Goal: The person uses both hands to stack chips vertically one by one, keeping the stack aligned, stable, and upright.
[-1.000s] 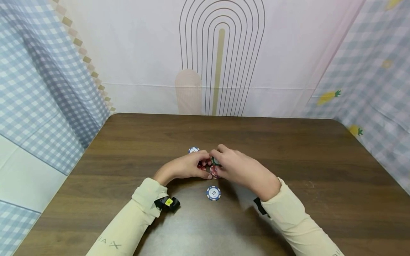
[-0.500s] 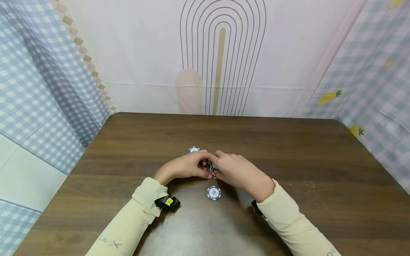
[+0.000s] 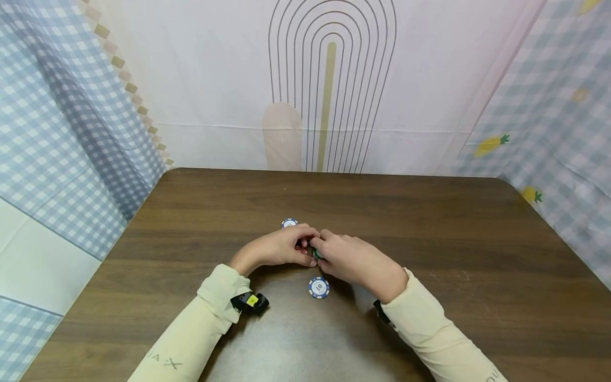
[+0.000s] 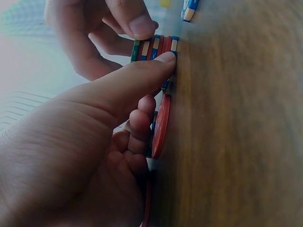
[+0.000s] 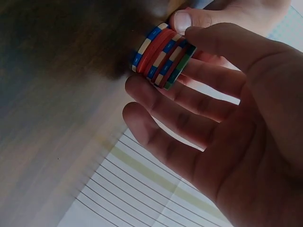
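A short stack of poker chips [image 5: 163, 56], banded red, blue and white with a green chip [image 4: 135, 51] on top, stands on the table between both hands. My left hand [image 3: 281, 248] holds the stack at its side, its thumb [image 4: 137, 73] lying along the lower chips. Thumb and fingers of my right hand [image 3: 358, 258] grip the stack from the opposite side, around its upper chips. A loose red chip [image 4: 161, 126] lies below the curled fingers of my left hand. In the head view the hands hide most of the stack.
One blue-and-white chip [image 3: 318, 287] marked 10 lies flat in front of the hands. Another blue-and-white chip [image 3: 289, 223] lies behind my left hand, partly covered. The brown wooden table [image 3: 429, 212] ends at a hanging white cloth [image 3: 215, 79].
My right hand has moved left and slightly nearer, bringing the green chip down onto the red-topped stack. The left hand has stayed in place, and the blue chips have not moved.
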